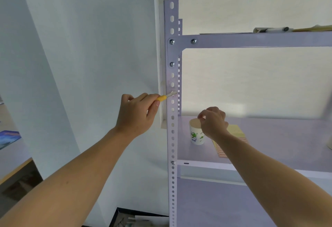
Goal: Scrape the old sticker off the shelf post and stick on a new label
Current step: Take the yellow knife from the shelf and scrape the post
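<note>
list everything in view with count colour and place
shelf post: 1, pale lilac, centre, upright
utility knife: 1, yellow handle, blade tip on the post
paper cup: 1, white with green print, on the shelf
sticky note pad: 1, yellow, shelf, right of the cup
label sheet: 1, red-bordered labels, shelf, beside the pad
marker: 1, white, on the top shelf
bolts: 4, silver, on the post
booklet: 1, blue, far left
left hand: 1, grips the knife
right hand: 1, fingertips pinched over the cup
</note>
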